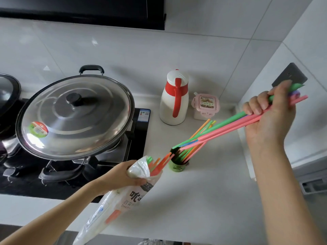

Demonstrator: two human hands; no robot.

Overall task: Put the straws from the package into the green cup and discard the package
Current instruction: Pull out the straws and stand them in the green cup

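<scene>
My right hand is closed around a bundle of pink and green straws, held high at the right; their lower ends slant down into the small green cup on the white counter. Several thinner orange, green and yellow straws stand in that cup too. My left hand grips the white plastic straw package near its open top, just left of the cup. A few orange and green straws poke out of the package mouth, and one orange straw shows through its lower part.
A wok with a steel lid sits on the black gas stove at the left. A white and red thermos jug and a pink lidded container stand behind the cup. A dark wall socket is by my right hand.
</scene>
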